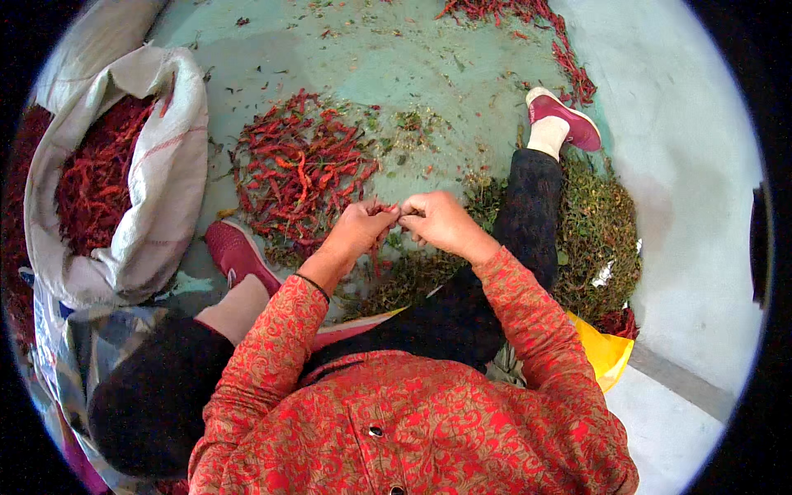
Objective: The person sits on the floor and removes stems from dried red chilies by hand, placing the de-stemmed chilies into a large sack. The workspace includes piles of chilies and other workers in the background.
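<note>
My left hand (pixel 366 224) holds red dried chili peppers (pixel 377 257), some of them hanging below its fingers. Close beside it, the fingertips of my right hand (pixel 427 216) are pinched together near the tip of a chili; whether they grip a stem is too small to tell. Just beyond and left of my hands, a heap of red chili peppers (pixel 303 164) with some green stems lies on the greenish floor. Below and right of my hands spreads a pile of green-brown stems and plant bits (pixel 411 275).
An open white woven sack (pixel 176 167) of red chilies stands at the left. More chilies (pixel 572 62) lie along the far right. A large stem pile (pixel 597 229) lies beyond my right leg, beside a yellow sheet (pixel 600 352). My legs flank the work area.
</note>
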`<state>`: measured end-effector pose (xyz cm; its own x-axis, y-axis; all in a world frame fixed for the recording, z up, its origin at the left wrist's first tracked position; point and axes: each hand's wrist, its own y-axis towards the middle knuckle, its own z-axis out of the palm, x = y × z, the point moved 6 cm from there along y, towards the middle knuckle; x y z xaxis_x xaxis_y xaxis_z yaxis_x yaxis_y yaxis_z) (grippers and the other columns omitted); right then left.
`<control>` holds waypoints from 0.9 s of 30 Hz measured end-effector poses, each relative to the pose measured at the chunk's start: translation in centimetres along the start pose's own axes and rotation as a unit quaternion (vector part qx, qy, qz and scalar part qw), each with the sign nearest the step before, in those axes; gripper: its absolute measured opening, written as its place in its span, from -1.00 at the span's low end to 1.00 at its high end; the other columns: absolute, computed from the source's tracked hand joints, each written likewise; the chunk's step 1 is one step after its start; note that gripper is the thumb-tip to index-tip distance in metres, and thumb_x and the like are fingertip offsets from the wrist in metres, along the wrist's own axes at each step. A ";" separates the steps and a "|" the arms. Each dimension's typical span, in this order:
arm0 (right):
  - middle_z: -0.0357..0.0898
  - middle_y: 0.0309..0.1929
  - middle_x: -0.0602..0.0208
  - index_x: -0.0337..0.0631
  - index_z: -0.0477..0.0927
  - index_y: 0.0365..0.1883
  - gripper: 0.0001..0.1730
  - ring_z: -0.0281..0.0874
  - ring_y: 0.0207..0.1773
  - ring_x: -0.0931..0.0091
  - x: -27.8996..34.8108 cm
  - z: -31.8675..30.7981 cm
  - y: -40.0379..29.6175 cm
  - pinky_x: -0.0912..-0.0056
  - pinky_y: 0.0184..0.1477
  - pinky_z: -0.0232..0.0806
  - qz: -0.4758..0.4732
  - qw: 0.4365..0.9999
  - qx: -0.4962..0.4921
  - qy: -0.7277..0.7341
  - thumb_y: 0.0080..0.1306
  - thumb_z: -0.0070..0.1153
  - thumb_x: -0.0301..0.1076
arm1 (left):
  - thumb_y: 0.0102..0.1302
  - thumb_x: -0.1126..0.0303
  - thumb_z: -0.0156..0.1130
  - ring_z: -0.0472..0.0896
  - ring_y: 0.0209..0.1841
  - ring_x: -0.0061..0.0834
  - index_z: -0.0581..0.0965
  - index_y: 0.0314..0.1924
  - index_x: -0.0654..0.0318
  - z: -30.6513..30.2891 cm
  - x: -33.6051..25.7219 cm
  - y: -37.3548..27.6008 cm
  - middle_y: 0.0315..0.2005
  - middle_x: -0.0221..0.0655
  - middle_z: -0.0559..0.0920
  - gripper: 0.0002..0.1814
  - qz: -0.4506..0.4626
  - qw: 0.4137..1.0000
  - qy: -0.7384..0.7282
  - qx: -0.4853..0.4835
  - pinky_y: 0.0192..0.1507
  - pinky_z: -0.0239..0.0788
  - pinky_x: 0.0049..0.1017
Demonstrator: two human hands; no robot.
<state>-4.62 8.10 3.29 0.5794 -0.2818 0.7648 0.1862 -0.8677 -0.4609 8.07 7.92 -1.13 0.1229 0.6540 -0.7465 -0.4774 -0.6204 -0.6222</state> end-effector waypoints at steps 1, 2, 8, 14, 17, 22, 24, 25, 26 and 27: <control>0.54 -0.64 0.28 -0.27 0.58 -0.39 -0.83 0.50 -0.61 0.51 0.2 0.0 -0.5 0.44 -0.49 0.34 0.025 0.999 0.024 0.035 0.13 0.14 -0.34 | 0.26 0.19 0.13 0.22 -0.70 -0.76 0.48 -0.39 0.18 0.1 -0.6 -0.7 -0.70 -0.61 0.37 -0.78 0.018 0.999 0.032 -0.006 -0.68 -0.02 -0.66; 0.53 -0.64 0.37 -0.32 0.58 -0.36 -0.84 0.46 -0.62 0.64 0.6 -0.1 -0.9 0.53 -0.52 0.32 0.011 0.999 0.026 0.044 0.16 0.11 -0.39 | 0.25 0.24 0.12 0.21 -0.70 -0.78 0.47 -0.40 0.18 0.3 -1.1 -1.5 -0.71 -0.61 0.36 -0.81 0.024 1.000 0.016 0.001 -0.68 -0.03 -0.66; 0.51 -0.57 0.41 -0.34 0.53 -0.41 -0.90 0.44 -0.57 0.64 1.6 2.3 -3.1 0.57 -0.48 0.34 -0.009 0.964 0.055 0.259 0.21 0.05 -0.47 | 0.22 0.29 0.17 0.18 -0.71 -0.78 0.44 -0.36 0.19 -0.2 -1.7 -6.1 -0.72 -0.62 0.34 -0.85 0.049 0.993 -0.110 -0.020 -0.70 -0.07 -0.67; 0.49 -0.50 0.37 -0.30 0.49 -0.40 -0.90 0.43 -0.57 0.63 1.4 8.1 -5.9 0.59 -0.53 0.35 0.011 0.912 0.157 0.378 0.22 0.08 -0.44 | 0.22 0.31 0.17 0.22 -0.73 -0.72 0.46 -0.44 0.22 -0.7 2.6 -10.8 -0.73 -0.58 0.36 -0.83 -0.025 0.973 -0.227 0.028 -0.70 0.00 -0.60; 0.44 -0.55 0.43 -0.27 0.45 -0.43 -0.86 0.37 -0.61 0.65 -0.2 9.9 -6.7 0.59 -0.60 0.29 0.086 0.935 0.138 0.317 0.24 0.08 -0.39 | 0.22 0.31 0.15 0.34 -0.68 -0.60 0.46 -0.52 0.30 -1.9 4.0 -10.1 -0.71 -0.51 0.41 -0.76 0.144 0.978 0.098 -0.111 -0.64 0.15 -0.49; 0.39 -0.62 0.45 -0.22 0.44 -0.44 -0.84 0.32 -0.63 0.67 -2.1 11.4 -6.8 0.59 -0.64 0.24 0.155 0.967 0.080 0.188 0.27 0.04 -0.33 | -0.03 0.32 0.18 0.51 -0.49 -0.08 0.45 -0.56 0.26 -1.4 4.0 -9.5 -0.55 -0.14 0.55 -0.83 0.164 0.881 0.425 -0.127 -0.48 0.30 -0.20; 0.39 -0.62 0.45 -0.23 0.45 -0.44 -0.84 0.32 -0.65 0.65 -3.0 11.5 -6.6 0.58 -0.65 0.24 0.178 0.951 0.075 0.240 0.25 0.05 -0.33 | -0.02 0.32 0.16 0.52 -0.49 -0.07 0.45 -0.56 0.23 -0.9 3.6 -9.0 -0.56 -0.17 0.55 -0.85 0.185 0.852 0.475 -0.121 -0.47 0.30 -0.17; 0.39 -0.62 0.44 -0.23 0.45 -0.44 -0.84 0.32 -0.65 0.65 -3.3 11.6 -6.5 0.58 -0.66 0.24 0.190 0.942 0.072 0.267 0.24 0.06 -0.34 | -0.02 0.32 0.15 0.52 -0.49 -0.07 0.44 -0.55 0.22 -0.7 3.6 -8.9 -0.57 -0.18 0.55 -0.85 0.195 0.836 0.499 -0.117 -0.47 0.31 -0.15; 0.40 -0.62 0.44 -0.24 0.45 -0.44 -0.85 0.32 -0.66 0.64 -3.6 11.7 -6.5 0.58 -0.66 0.24 0.202 0.928 0.074 0.306 0.24 0.07 -0.34 | -0.02 0.32 0.15 0.52 -0.48 -0.06 0.45 -0.54 0.21 -0.5 3.3 -8.8 -0.57 -0.18 0.55 -0.86 0.215 0.830 0.501 -0.119 -0.47 0.31 -0.14; 0.40 -0.62 0.44 -0.24 0.45 -0.44 -0.85 0.31 -0.67 0.64 -3.6 11.4 -6.4 0.57 -0.67 0.24 0.213 0.913 0.076 0.340 0.23 0.07 -0.35 | -0.02 0.32 0.14 0.52 -0.48 -0.05 0.45 -0.52 0.21 -0.5 2.8 -8.8 -0.58 -0.18 0.54 -0.87 0.235 0.824 0.500 -0.125 -0.46 0.31 -0.14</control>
<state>1.15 19.33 -1.63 0.0077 -0.8139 0.5809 0.1980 -0.5682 -0.7987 13.01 15.00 2.19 0.6904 -0.2909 -0.6623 -0.4985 -0.8548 -0.1441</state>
